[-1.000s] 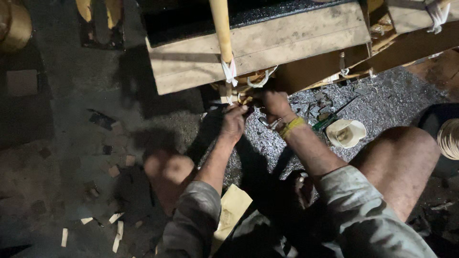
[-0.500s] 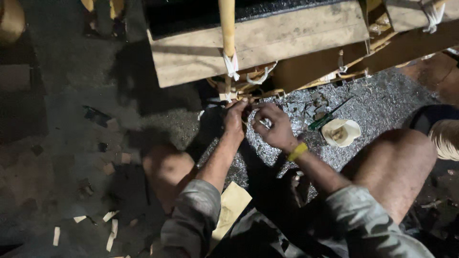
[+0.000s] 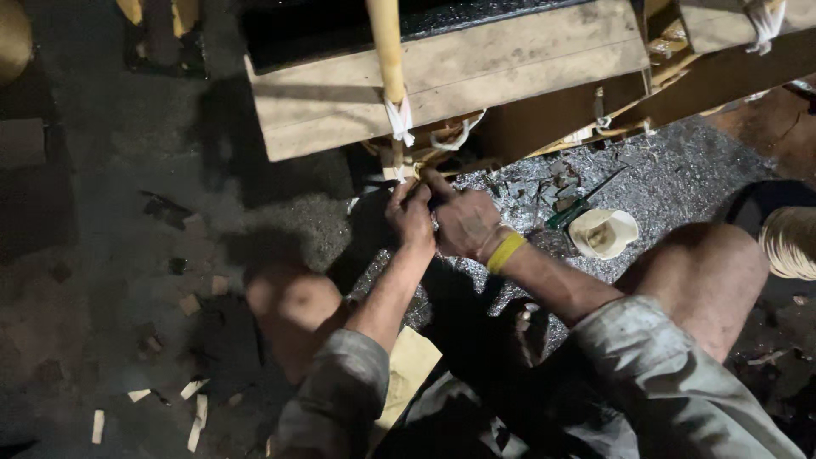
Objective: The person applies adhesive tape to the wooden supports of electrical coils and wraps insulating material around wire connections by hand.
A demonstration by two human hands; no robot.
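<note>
My left hand point(image 3: 411, 217) and my right hand point(image 3: 463, 223) are pressed together just below the foot of an upright bamboo pole point(image 3: 388, 59). White cloth strips point(image 3: 399, 119) tie the pole to a wooden plank point(image 3: 476, 72). Both hands pinch something small and dark at the pole's base; I cannot make out what it is. A yellow band point(image 3: 506, 252) circles my right wrist. My bare knees show left and right of my arms.
A small pale bowl point(image 3: 602, 232) and a green-handled tool point(image 3: 571, 210) lie on the gritty grey ground to the right. A spool of cord point(image 3: 790, 242) sits at the right edge. Wood chips point(image 3: 197, 408) litter the lower left. More tied timber point(image 3: 731, 25) stands top right.
My right hand has come down and left, closing against my left hand below the pole. The view has drifted slightly.
</note>
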